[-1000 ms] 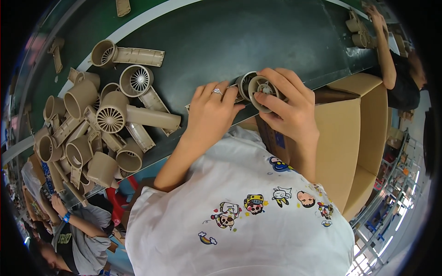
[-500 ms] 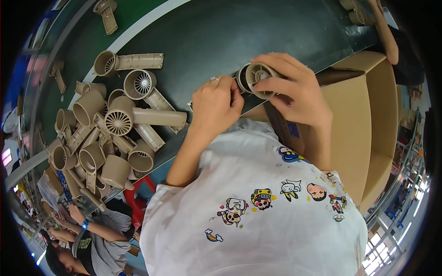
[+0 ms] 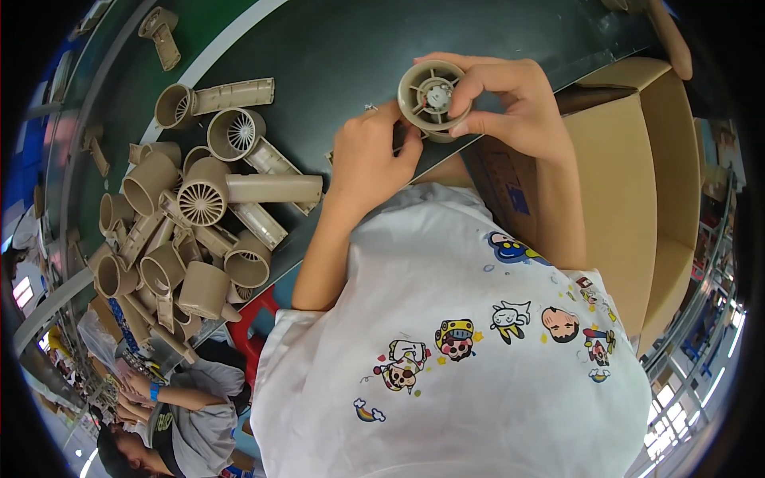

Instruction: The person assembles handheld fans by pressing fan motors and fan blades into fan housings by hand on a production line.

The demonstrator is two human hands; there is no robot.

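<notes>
My right hand [image 3: 518, 99] grips a round beige plastic ring [image 3: 405, 103] by its rim. Spokes and a pale hub, apparently a small motor [image 3: 437, 97], show inside it, with a fingertip close to the hub. Just below the ring, a bit of another beige curved edge [image 3: 440, 138] shows; whether the two are joined cannot be seen. My left hand [image 3: 374, 147] is closed beside it, thumb and fingers pinched round what looks like the handle of a beige hair dryer housing, mostly hidden. A small beige end [image 3: 329, 157] sticks out left of that hand.
Several beige hair dryer housings [image 3: 203, 195] with grilles and handles lie heaped on the dark green table [image 3: 335, 48] at left. An open cardboard box [image 3: 610, 183] stands at right. A co-worker [image 3: 191, 414] sits at lower left; another person's arm [image 3: 669, 40] shows at upper right.
My right hand has moved up and slightly left with the round ring, which now faces up and shows its spokes and hub. The left hand stays closed in nearly the same place.
</notes>
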